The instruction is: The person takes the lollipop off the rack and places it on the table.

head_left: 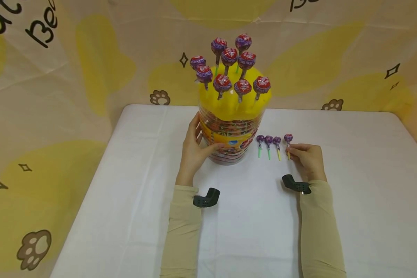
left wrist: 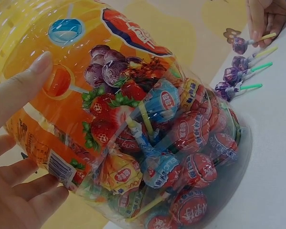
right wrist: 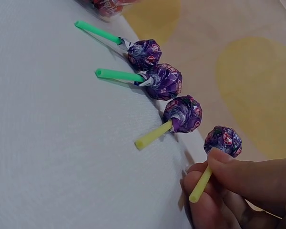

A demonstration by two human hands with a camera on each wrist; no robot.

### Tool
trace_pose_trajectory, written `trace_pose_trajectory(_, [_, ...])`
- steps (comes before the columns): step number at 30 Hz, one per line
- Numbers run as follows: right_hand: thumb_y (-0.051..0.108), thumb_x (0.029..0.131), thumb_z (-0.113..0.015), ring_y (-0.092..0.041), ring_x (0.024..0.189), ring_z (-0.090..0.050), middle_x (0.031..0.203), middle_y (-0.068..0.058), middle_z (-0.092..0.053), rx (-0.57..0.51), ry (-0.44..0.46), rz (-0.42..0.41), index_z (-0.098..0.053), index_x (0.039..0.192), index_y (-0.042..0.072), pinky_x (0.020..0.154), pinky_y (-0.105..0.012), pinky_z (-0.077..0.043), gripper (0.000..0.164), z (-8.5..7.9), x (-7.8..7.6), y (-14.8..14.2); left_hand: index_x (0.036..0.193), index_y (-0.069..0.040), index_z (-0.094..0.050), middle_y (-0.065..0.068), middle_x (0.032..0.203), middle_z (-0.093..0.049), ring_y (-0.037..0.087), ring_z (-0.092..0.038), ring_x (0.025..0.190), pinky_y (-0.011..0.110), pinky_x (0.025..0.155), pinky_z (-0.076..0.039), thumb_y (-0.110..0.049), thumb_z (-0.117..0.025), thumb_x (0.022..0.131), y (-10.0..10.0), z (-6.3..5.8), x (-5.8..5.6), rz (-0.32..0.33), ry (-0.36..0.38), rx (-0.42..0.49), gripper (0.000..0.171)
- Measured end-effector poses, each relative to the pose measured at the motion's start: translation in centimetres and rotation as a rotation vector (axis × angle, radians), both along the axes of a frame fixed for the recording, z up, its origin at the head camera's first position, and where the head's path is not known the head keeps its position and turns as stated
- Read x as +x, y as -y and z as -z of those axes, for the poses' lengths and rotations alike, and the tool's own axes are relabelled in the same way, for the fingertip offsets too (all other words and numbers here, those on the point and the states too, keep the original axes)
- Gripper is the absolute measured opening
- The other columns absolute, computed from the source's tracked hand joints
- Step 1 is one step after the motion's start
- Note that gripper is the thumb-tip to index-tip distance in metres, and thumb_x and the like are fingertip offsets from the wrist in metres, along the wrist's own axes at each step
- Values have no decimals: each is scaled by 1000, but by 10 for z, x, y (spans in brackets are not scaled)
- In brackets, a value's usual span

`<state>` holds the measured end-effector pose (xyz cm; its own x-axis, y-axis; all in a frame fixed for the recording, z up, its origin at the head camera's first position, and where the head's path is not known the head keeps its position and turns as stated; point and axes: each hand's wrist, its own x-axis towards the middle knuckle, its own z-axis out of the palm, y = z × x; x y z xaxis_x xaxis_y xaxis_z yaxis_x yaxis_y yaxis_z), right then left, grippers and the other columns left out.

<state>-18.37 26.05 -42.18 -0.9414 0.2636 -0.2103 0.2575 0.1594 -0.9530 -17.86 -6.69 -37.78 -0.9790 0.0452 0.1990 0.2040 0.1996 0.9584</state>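
A purple-wrapped lollipop [right wrist: 222, 139] with a yellow stick is pinched between the thumb and fingers of my right hand [head_left: 307, 157], at the right end of a row. Beside it on the table lie three more purple lollipops [head_left: 268, 140], two on green sticks and one on yellow. My left hand [head_left: 194, 148] holds the left side of a big clear candy jar [left wrist: 109, 95], its thumb across the printed label and its fingers spread along the side. Wrapped lollipops [left wrist: 190, 131] fill the jar. Above its yellow top [head_left: 229, 110] stand several red-and-purple lollipops [head_left: 229, 56].
The table [head_left: 132, 216] wears a white cloth. Behind it hangs a yellow-and-cream printed backdrop [head_left: 309, 65] with paw prints. A black wrist camera [head_left: 207, 198] sits on the left sleeve, and another black camera [head_left: 296, 185] on the right one.
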Motion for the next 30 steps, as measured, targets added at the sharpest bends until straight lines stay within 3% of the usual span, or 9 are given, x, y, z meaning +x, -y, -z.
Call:
trace_pose_trajectory(2, [-2,86,-65,2,58,-59,60,16,-63,27,9,2,-68,92,-2,57,-11,-53,7,0,0,0,150,-17,-20,2,153,-24,24,-30,137,33,112,-30,-16,-79,76,0,0,0,2,2,2,95])
trace_pose_trajectory(9, [3,87,-66,4,57,-57,61,19,-59,145,27,-13,-57,113,-20,56,-10,-51,36,0,0,1,150,-17,-20,3,153,-25,24,-30,137,32,112,-30,-16,-79,76,-1,0,1,0,5,6,95])
trace_pose_trajectory(30, [13,86,-69,5,61,-54,64,20,-57,255,56,-16,-62,112,-14,57,-9,-50,37,-3,0,4,150,-18,-20,1,153,-24,24,-30,137,32,111,-30,-16,-80,76,0,-1,2,-3,5,3,96])
